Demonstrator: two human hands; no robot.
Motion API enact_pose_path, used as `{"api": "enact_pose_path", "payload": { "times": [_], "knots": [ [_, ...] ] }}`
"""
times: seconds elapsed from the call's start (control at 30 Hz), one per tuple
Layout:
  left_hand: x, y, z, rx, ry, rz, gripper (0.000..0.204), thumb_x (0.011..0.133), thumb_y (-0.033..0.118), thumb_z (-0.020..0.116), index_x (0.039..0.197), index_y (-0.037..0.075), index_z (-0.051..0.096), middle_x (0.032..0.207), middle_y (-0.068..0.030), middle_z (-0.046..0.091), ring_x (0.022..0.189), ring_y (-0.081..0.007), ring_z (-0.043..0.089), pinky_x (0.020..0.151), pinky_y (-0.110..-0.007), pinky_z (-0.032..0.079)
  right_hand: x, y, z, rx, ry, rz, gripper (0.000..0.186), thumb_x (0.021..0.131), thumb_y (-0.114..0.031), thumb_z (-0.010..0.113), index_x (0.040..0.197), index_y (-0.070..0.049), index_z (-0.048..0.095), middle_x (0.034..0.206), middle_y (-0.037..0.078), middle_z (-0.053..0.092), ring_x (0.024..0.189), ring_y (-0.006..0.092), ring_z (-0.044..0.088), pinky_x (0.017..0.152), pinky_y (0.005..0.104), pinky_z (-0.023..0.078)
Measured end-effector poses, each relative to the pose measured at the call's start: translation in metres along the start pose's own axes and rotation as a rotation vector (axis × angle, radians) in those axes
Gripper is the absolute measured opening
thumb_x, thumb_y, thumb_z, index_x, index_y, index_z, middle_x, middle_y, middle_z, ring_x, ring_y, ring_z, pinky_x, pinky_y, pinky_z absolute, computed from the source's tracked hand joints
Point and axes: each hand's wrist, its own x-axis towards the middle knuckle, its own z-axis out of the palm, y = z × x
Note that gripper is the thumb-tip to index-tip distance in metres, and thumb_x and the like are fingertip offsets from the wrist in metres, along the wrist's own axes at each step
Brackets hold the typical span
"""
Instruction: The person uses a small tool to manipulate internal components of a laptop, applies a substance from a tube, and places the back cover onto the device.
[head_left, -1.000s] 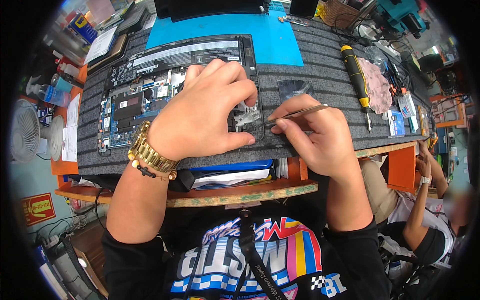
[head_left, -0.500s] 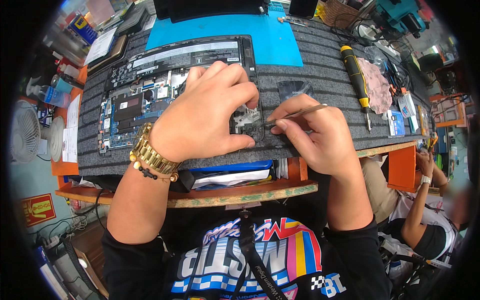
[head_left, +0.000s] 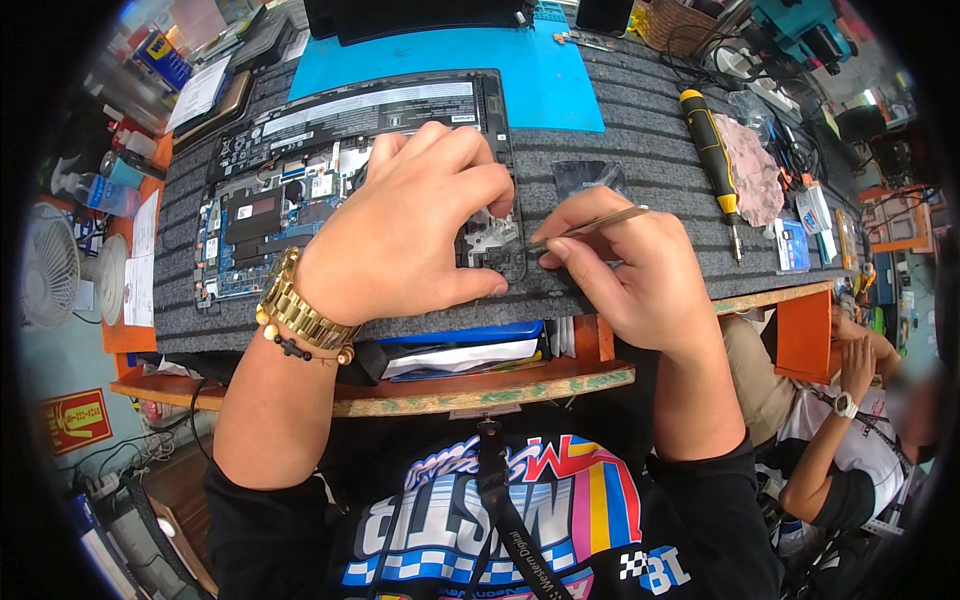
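Observation:
An opened laptop base (head_left: 300,215) lies on the grey ribbed mat, its blue circuit board and long black battery (head_left: 350,118) exposed. Spread across its right part is my left hand (head_left: 400,230), fingers bent and thumb stretched out apart, with nothing visible in it. The palm hides the middle of the laptop. My right hand (head_left: 640,275) pinches slim metal tweezers (head_left: 600,223) between thumb and fingers. Their tip points at the laptop's lower right corner; whether it grips a part is too small to tell.
Right of the laptop lie a small dark packet (head_left: 590,178), a yellow-black screwdriver (head_left: 712,155) and a pink cloth (head_left: 750,170). A blue mat (head_left: 550,85) lies behind. An orange drawer (head_left: 804,330) juts out at right, beside a seated person (head_left: 840,430).
My hands and the tweezers have barely shifted. The other person at right has moved their arm and hand.

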Motion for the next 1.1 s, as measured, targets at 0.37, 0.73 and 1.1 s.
{"api": "enact_pose_path", "payload": {
  "times": [0.37,0.73,1.1],
  "knots": [
    [0.000,0.000,0.000,0.001,0.006,-0.004,0.057,0.066,0.029,0.103,0.110,0.015,0.070,0.115,-0.0035,0.059,0.116,-0.0289,0.058,0.103,-0.045,0.039,-0.001,0.000,0.001,0.008,0.003,0.018,0.007,0.103,0.008,0.069,0.110,0.009,0.072,0.105,0.012,0.079,0.090,0.0210,0.084,0.078,0.0305,0.066],
    [0.000,0.002,0.000,-0.011,0.026,0.011,0.055,0.065,0.028,0.103,0.107,0.014,0.069,0.114,-0.0040,0.059,0.114,-0.0289,0.058,0.103,-0.044,0.039,-0.001,0.008,0.010,0.169,0.134,-0.016,0.009,0.100,0.003,0.077,0.106,0.003,0.070,0.094,0.008,0.074,0.072,0.0166,0.077,0.064,0.0301,0.060],
    [0.000,0.001,0.001,-0.018,0.025,0.006,0.055,0.065,0.027,0.103,0.106,0.014,0.070,0.113,-0.0043,0.058,0.114,-0.0287,0.058,0.103,-0.044,0.038,0.000,0.009,0.007,0.122,0.114,-0.038,0.011,0.099,0.001,0.079,0.107,0.001,0.071,0.089,0.008,0.074,0.069,0.0175,0.076,0.063,0.0301,0.058]
  ]
}}
